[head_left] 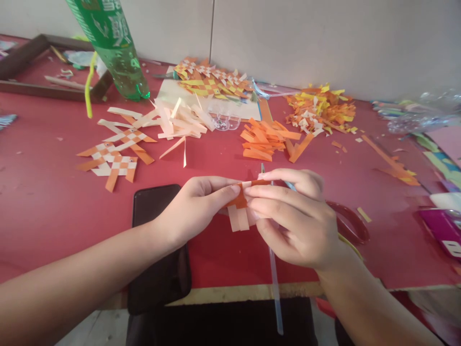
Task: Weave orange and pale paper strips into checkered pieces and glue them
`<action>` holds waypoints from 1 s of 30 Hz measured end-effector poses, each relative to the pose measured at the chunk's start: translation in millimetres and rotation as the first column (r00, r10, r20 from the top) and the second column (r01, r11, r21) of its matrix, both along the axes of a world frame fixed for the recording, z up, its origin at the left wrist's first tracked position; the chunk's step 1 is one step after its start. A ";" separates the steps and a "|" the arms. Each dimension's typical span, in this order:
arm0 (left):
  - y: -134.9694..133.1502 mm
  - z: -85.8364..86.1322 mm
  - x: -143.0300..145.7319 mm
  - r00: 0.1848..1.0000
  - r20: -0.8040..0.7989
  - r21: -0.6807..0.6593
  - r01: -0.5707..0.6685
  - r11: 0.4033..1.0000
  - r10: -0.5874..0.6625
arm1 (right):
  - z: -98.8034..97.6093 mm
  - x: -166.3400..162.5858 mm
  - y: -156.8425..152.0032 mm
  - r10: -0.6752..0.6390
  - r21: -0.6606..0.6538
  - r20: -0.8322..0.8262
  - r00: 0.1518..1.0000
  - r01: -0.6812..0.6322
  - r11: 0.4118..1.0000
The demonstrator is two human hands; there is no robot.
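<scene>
From my remote seat I see both hands meeting over the front part of the red table (pixel 54 202), a little above its surface. The left hand (pixel 194 206) pinches the small woven paper piece (pixel 238 214) between thumb and fingertips on its left side. The right hand (pixel 295 221) closes on the same piece from the right, its fingers laid flat over the orange strip on top. The piece is made of orange and cream strips, and its cream ends hang down between the two hands. Under the left wrist lies a black phone (pixel 158 250), face up, reaching to the table edge. A thin clear stick (pixel 275 278) passes under the right hand and goes out over the edge. Just behind the right hand I see the red handle of scissors (pixel 355 223). Farther back there is a pile of orange strips (pixel 264 139), a pile of cream strips (pixel 180 120), and at the left some finished woven shapes (pixel 115 156). A green bottle (pixel 115 48) stands near the wall.
</scene>
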State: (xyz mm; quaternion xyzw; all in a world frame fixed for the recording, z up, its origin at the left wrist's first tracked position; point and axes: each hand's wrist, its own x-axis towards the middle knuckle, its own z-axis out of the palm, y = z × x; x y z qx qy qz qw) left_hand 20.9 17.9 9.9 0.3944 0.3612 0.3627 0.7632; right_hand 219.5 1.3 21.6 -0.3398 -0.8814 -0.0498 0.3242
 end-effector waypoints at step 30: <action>0.0 2.8 -0.3 0.986 0.048 -0.049 -0.159 0.986 0.162 | -0.6 0.3 -5.8 -0.141 -0.032 -0.382 0.913 0.139 0.990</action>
